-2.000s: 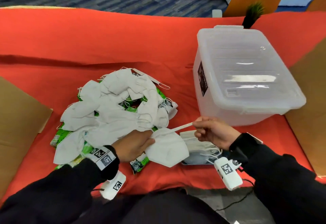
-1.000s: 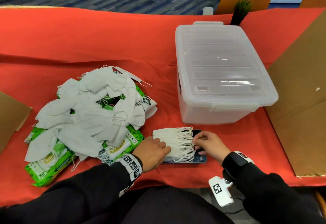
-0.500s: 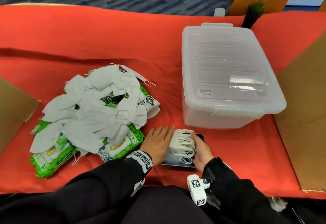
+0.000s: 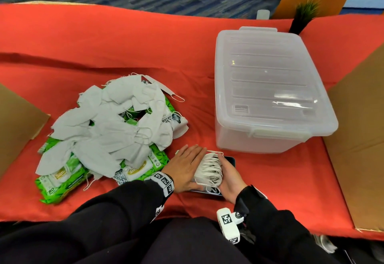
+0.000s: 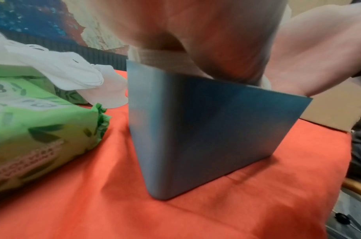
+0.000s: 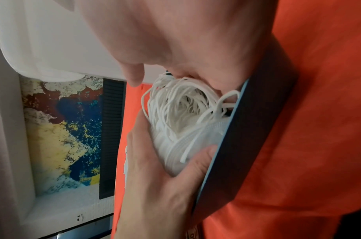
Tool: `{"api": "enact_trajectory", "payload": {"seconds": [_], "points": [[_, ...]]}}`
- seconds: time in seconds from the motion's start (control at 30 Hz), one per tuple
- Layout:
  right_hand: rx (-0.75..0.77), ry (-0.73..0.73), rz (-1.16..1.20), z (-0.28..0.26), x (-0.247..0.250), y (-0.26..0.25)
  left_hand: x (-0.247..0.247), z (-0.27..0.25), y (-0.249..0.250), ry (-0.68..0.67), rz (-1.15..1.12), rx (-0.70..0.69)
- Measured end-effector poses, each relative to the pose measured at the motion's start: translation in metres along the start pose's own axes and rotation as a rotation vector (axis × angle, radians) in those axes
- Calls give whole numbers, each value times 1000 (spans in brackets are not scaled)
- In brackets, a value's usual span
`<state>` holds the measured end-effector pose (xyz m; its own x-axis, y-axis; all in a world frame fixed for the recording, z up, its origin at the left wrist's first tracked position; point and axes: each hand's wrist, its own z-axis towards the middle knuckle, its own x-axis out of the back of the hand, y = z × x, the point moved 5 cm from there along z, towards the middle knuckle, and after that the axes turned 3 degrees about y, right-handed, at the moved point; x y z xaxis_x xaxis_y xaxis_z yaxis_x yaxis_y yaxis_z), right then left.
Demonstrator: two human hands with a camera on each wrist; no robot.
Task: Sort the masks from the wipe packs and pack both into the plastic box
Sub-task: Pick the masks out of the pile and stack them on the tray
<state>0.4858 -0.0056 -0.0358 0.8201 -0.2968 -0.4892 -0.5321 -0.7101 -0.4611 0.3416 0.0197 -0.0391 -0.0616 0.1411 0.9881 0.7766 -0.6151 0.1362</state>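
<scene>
A neat stack of white masks (image 4: 208,168) lies on a dark blue flat board (image 4: 229,160) at the table's near edge. My left hand (image 4: 185,166) presses flat on top of the stack, fingers straight. My right hand (image 4: 228,174) cups the stack's right side. In the right wrist view its fingers curl into the ear loops (image 6: 181,103). A loose pile of masks (image 4: 116,122) covers green wipe packs (image 4: 60,178) to the left. The clear plastic box (image 4: 266,89) stands behind my hands with its lid on.
A red cloth (image 4: 104,41) covers the table. Cardboard panels stand at the left (image 4: 16,122) and right (image 4: 357,139) ends. A small green plant (image 4: 303,14) sits behind the box. The box's front wall is a hand's width from the stack.
Two seconds ago both hands held one mask stretched between them. It now lies on the stack, where my left hand has flattened on top and my right has closed against the loop side.
</scene>
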Motion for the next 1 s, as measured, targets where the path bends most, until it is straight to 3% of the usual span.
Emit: {"api": "enact_trajectory", "payload": {"seconds": [0.2,0.3,0.4,0.53,0.73,1.0], "points": [[-20,3,50,1,0,3,-4,-5,-6,-23,29,1],[-2,95,-4,2,12,-1,9,-5,-11,-19,-54,20],[79,195,-100,-1,30,-11,38,-20,-33,17,-311,129],[215,191,-138,-28,30,-37,67,-67,-95,131,-529,324],[282,69,-224,-51,-31,-53,83,-153,-188,226,-642,680],[279,-89,-474,-27,-167,-27,112,-230,-293,307,-523,922]]}}
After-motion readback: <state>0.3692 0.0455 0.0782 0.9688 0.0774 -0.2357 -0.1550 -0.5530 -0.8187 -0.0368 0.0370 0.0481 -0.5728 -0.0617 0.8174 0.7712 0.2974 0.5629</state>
